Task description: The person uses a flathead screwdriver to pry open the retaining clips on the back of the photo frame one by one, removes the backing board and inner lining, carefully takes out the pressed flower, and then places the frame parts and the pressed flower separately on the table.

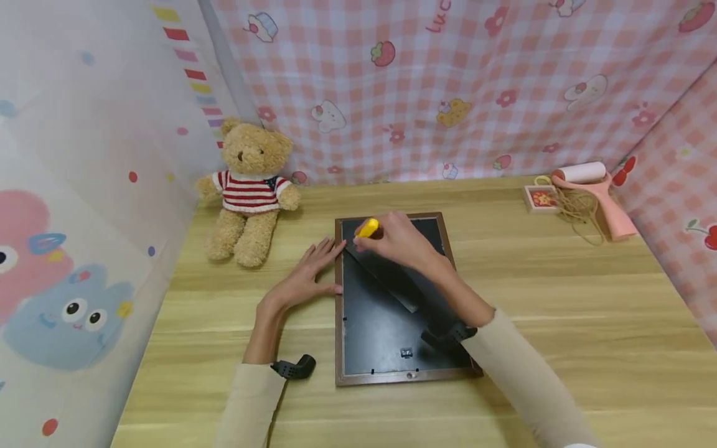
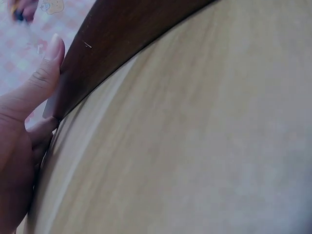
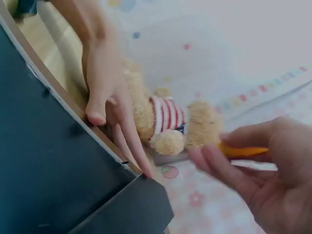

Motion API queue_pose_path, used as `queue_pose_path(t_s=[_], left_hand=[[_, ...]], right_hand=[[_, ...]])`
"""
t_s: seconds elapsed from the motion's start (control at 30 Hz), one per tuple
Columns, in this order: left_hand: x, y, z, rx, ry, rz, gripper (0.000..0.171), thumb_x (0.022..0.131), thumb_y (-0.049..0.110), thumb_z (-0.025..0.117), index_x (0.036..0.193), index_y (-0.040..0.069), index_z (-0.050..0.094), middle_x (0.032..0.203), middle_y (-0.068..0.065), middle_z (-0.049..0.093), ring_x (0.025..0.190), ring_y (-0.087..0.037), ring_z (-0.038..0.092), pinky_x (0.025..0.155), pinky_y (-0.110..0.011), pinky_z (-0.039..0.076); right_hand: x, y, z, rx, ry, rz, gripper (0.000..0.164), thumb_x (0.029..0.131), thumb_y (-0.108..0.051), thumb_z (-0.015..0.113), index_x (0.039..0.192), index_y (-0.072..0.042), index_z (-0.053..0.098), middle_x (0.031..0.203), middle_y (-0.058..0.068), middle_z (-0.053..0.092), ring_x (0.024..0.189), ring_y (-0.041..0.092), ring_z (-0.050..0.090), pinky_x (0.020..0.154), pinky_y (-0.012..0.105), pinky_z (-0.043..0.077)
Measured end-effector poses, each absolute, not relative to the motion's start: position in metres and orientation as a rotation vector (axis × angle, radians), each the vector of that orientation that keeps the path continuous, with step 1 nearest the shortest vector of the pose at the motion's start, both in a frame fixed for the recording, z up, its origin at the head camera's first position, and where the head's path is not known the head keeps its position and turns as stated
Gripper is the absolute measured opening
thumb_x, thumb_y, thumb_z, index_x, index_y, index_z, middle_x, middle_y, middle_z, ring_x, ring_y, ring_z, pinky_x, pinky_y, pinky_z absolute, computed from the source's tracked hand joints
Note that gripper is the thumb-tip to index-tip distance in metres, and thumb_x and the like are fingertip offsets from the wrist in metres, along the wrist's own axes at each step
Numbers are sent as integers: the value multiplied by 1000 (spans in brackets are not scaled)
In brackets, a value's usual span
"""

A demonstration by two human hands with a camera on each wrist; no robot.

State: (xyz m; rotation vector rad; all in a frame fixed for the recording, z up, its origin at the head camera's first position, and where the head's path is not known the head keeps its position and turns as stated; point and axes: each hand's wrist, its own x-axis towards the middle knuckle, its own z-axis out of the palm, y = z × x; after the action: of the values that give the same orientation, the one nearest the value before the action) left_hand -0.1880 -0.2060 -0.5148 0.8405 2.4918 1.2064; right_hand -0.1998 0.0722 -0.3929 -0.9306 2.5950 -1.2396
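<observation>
A picture frame with a brown wooden rim [image 1: 339,336] lies face down, its black backing board [image 1: 370,336] upward. A black stand leg [image 1: 386,280] runs slantwise across the board. My left hand [image 1: 305,274] rests along the rim's left side with fingers extended; the thumb [image 2: 54,48] touches the rim in the left wrist view. Above the upper part of the board, my right hand [image 1: 400,242] pinches a small yellow tool [image 1: 368,228] between thumb and fingers. Its tip is hidden or blurred, so its exact kind does not show.
A teddy bear [image 1: 249,193] in a striped sweater sits at the back left of the wooden table [image 1: 560,323]. At the back right lie a pink-handled roller [image 1: 605,199], a bundle of twine [image 1: 577,205] and a small box [image 1: 541,199]. Patterned cloth hangs behind.
</observation>
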Motion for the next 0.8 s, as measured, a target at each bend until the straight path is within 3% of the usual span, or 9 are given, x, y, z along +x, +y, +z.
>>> queue_pose_path(t_s=[0.07,0.17,0.33,0.43,0.57,0.8], left_hand=[[-187,-205,-519,851,2509,1198,102,97,67,73,177,37,16,185,-13,10,173,-31,-1,139,-53,-7],[-183,-203,-514,875,2513,1194,109,97,64,76,178,32,12,185,-9,11,173,-32,0,139,-53,-7],[-171,-205,-507,864,2481,1189,133,83,79,79,179,25,5,186,-7,6,173,-34,-1,139,-50,-8],[-165,-206,-507,859,2459,1178,144,75,88,76,179,21,3,186,-10,2,173,-33,-4,139,-49,-9],[-162,-210,-509,869,2459,1156,148,73,91,75,179,18,2,186,-12,-1,173,-31,-6,139,-48,-10],[-165,-208,-515,844,2457,1132,153,67,95,74,178,20,0,186,-6,-3,173,-26,-7,139,-48,-9]], right_hand=[[-180,87,-397,-869,2556,-1362,23,101,-17,80,119,-3,83,102,8,85,76,15,67,70,23,52],[-145,107,-415,-763,2423,-1510,24,100,-18,81,122,-9,84,111,6,84,86,19,68,78,25,54],[-105,122,-449,-568,2310,-1585,25,101,-21,81,124,-12,85,119,4,84,102,19,71,87,24,56],[-96,125,-463,-488,2278,-1630,27,100,-23,82,125,-14,84,117,1,85,112,19,73,94,24,57],[-94,118,-475,-443,2211,-1692,28,100,-24,83,127,-14,84,115,-1,85,121,21,72,103,25,56],[-92,110,-478,-410,2210,-1704,29,100,-25,83,128,-16,84,124,0,83,121,20,73,106,29,56]])
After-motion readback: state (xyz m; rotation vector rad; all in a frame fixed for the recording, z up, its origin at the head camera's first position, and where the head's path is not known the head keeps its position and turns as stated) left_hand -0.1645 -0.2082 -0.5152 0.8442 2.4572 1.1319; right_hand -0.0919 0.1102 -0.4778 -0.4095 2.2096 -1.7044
